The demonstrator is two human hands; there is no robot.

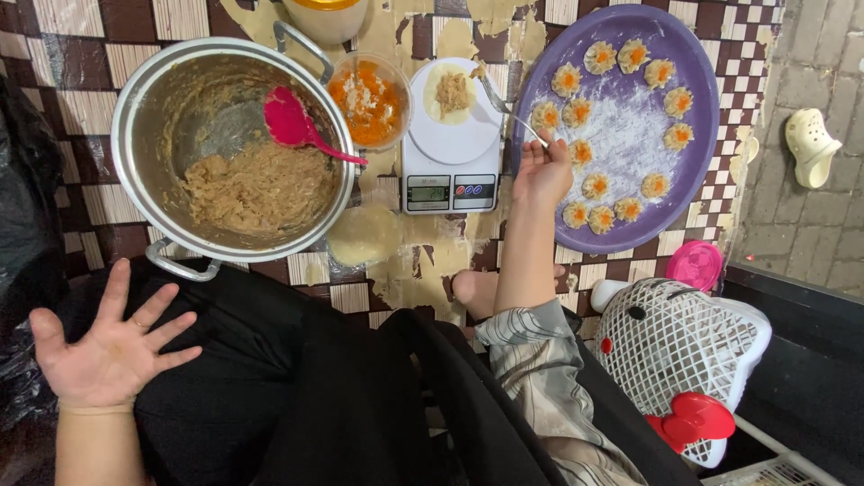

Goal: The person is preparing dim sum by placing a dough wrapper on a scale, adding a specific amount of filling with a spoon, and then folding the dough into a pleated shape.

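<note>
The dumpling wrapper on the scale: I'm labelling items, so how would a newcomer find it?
Start at the big steel pot, then look right to the small white kitchen scale. The round wrapper lies flat on it, open, with a lump of filling on top, unlike the folded, orange-topped dumplings on the purple tray.

yellow container [325, 13]: cut off by the top edge above my steel pot [144, 99]; only its lower body shows.
pink spatula [301, 128]: its blade lies inside the pot; how far it sinks into the filling I cannot tell.
scale [449, 171]: the display, right of the pot, is too small to read.
spoon [506, 110]: the handle end vanishes inside my right hand [543, 171].
purple tray [697, 171]: my right hand covers part of its near-left rim.
left hand [108, 346]: my forearm runs off the bottom edge, below the pot.
white basket [679, 346]: far right of the pot, its lower part is cut off at the bottom edge.
</note>
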